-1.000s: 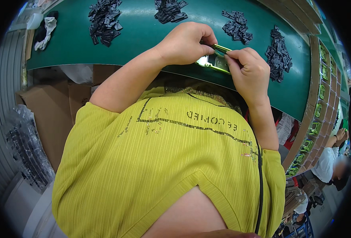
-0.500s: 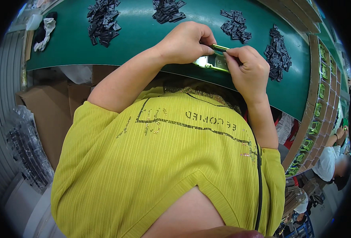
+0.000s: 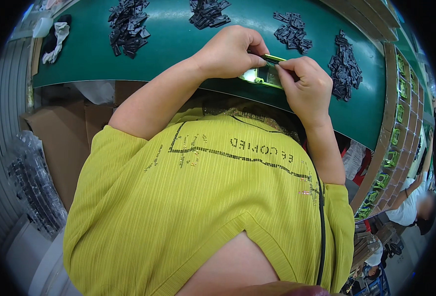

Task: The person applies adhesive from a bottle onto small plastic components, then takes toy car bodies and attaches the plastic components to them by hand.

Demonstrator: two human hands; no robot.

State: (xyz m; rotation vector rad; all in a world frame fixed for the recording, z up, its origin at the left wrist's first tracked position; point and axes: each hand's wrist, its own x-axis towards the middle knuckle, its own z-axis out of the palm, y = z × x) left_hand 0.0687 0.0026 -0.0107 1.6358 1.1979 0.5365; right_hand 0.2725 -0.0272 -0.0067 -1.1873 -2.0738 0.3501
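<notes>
A lime-green plastic frame (image 3: 260, 81) with open, see-through sections is held just above the near edge of the green table. My left hand (image 3: 233, 52) pinches its upper left side between thumb and bent fingers. At the right end, my right hand (image 3: 309, 85) is closed on the frame, thumb and fingertips at its far bar. A dark strip (image 3: 272, 60) shows along that bar between my fingertips; whether it is a separate part I cannot tell. My fingers hide parts of the frame.
Piles of small black plastic parts lie across the green table (image 3: 178, 47): a far-left pile (image 3: 128, 29), a middle pile (image 3: 209, 14) and others rightward. A divided cardboard box (image 3: 393, 129) with green frames stands right. A white cloth (image 3: 56, 43) lies far left. Co-workers are beyond the box.
My right hand has shifted slightly left and up along the frame, and the frame has tilted a little. At the far right, a co-worker's arm has stretched out.
</notes>
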